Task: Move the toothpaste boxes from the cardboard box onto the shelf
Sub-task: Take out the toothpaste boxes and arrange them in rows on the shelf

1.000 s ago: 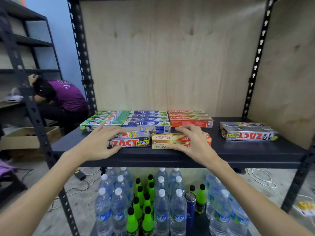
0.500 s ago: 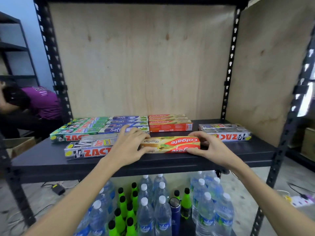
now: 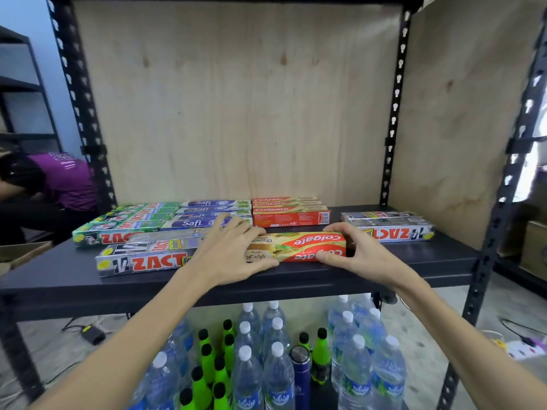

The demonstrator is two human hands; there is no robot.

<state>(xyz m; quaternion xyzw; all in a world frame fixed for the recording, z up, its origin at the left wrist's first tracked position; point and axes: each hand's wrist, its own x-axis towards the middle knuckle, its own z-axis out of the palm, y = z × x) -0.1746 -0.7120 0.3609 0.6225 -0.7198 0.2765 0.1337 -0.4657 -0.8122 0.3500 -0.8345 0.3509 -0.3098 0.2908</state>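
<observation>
A dark shelf on a black metal rack fills the view, backed and sided by pale plywood panels. Both hands work at its front edge. The left hand grips the left end of a red-and-yellow toothpaste box, fingers curled over its top and thumb along its front face. The right hand grips the right end the same way, fingers on top, thumb below at the front. The box lies flat on the shelf between the two hands, its lettering upside down to the viewer.

Just left of the left fingers lie silver toothpaste boxes, partly under the wrist. Beyond those fingertips sit rows of green boxes and blue boxes, and straight behind the held box a stack of red boxes. Just past the right fingertips lies another silver pair, touching or nearly touching the held box's end.

Below the shelf stand clear water bottles, green bottles and a dark flask. At far left a person in a purple shirt bends beside another dark rack. Cables and a power strip lie on the concrete floor.
</observation>
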